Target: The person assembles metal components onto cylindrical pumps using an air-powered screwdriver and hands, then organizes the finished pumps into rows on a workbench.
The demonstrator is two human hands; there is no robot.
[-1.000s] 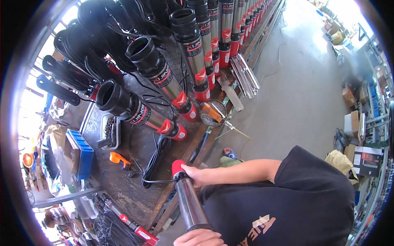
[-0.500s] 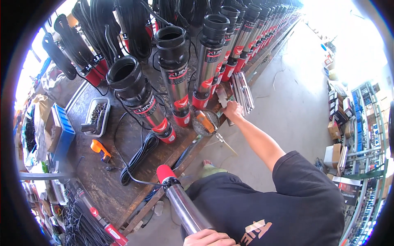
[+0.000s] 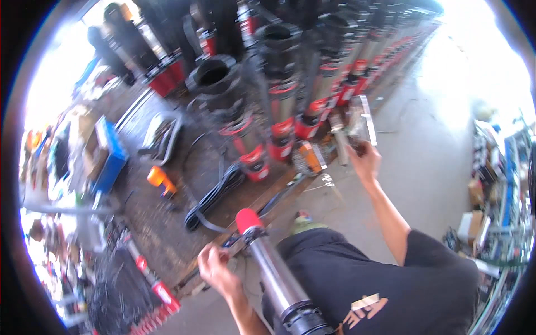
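Note:
A long steel pump (image 3: 276, 279) with a red cap (image 3: 247, 219) leans against my black shirt, cap pointing away from me. My left hand (image 3: 216, 269) is curled against a dark fitting at the pump's side, just below the cap. My right arm is stretched forward. My right hand (image 3: 364, 161) grips the near end of a flat shiny metal strip (image 3: 361, 120), which belongs to a bundle lying at the foot of the upright pumps (image 3: 279, 106). The picture is blurred by motion.
Rows of upright pumps with red bands run away to the upper right on a low wooden platform (image 3: 167, 240). On it lie a black cable coil (image 3: 215, 195), an orange tool (image 3: 159, 180), a grey parts tray (image 3: 162, 131) and a blue box (image 3: 111, 151). Bare concrete floor (image 3: 430, 167) lies to the right.
My left hand has slid up the pump from its lower end to just below the red cap. My right hand, reaching toward the strips before, now grips one. The view has swung.

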